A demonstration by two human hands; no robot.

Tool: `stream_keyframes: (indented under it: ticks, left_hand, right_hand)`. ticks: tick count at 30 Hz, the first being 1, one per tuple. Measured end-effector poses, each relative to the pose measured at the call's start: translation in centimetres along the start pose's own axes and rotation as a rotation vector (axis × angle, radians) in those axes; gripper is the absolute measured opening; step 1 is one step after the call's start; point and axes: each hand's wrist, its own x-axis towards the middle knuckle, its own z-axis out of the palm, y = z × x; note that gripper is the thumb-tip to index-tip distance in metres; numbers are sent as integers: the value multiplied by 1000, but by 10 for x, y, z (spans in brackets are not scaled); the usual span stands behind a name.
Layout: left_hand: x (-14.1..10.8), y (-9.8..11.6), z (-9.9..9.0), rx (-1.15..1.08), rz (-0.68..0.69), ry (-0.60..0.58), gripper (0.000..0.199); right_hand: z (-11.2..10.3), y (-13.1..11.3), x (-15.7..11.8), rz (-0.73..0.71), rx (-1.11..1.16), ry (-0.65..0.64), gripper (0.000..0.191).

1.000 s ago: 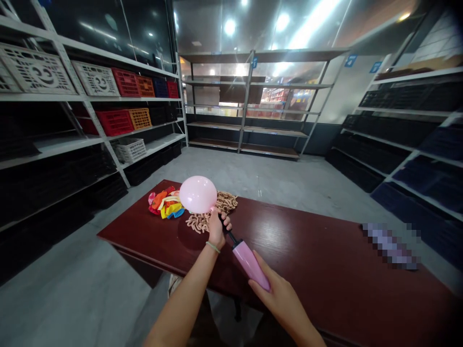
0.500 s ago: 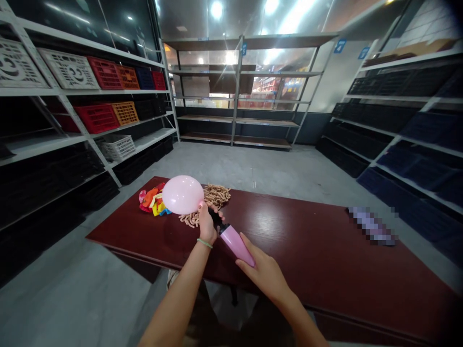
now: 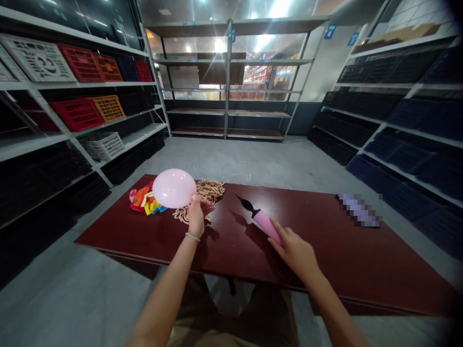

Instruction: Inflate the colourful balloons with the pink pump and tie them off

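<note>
An inflated pale pink balloon (image 3: 174, 188) is held at its neck by my left hand (image 3: 197, 215), whose thumb and fingers pinch it. My right hand (image 3: 294, 248) is wrapped round the pink body of a hand pump (image 3: 266, 225), low over the table. The pump's black nozzle points up and left, apart from the balloon. Behind and left of my left hand lies a pile of uninflated balloons (image 3: 143, 200) in red, orange, yellow and blue. Beside it is a heap of tan, string-like pieces (image 3: 211, 190), partly hidden by my left hand.
The dark red table (image 3: 231, 250) spans the view. A blurred purple item (image 3: 358, 210) lies near its right end. Shelves with red, orange and white crates (image 3: 81, 113) stand left, a metal rack (image 3: 227, 113) behind, and dark crates (image 3: 365, 103) on the right.
The pump has come away from the balloon and moved right with my right hand. My left hand and the balloon sit slightly further left, and the whole view has shifted a little.
</note>
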Motion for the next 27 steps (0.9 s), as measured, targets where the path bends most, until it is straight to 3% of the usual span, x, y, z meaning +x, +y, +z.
stream_keyframes:
  ticks: [6, 12, 27]
  left_hand:
    - [-16, -9, -16, 217, -65, -217, 39]
    - [-15, -15, -31, 413, -132, -383, 42]
    - [-20, -22, -36, 629, -34, -451, 41]
  right_hand:
    - [7, 16, 32, -73, -200, 20, 60]
    - [16, 16, 34, -101, -180, 25, 60]
    - [16, 12, 47, -129, -68, 16, 67]
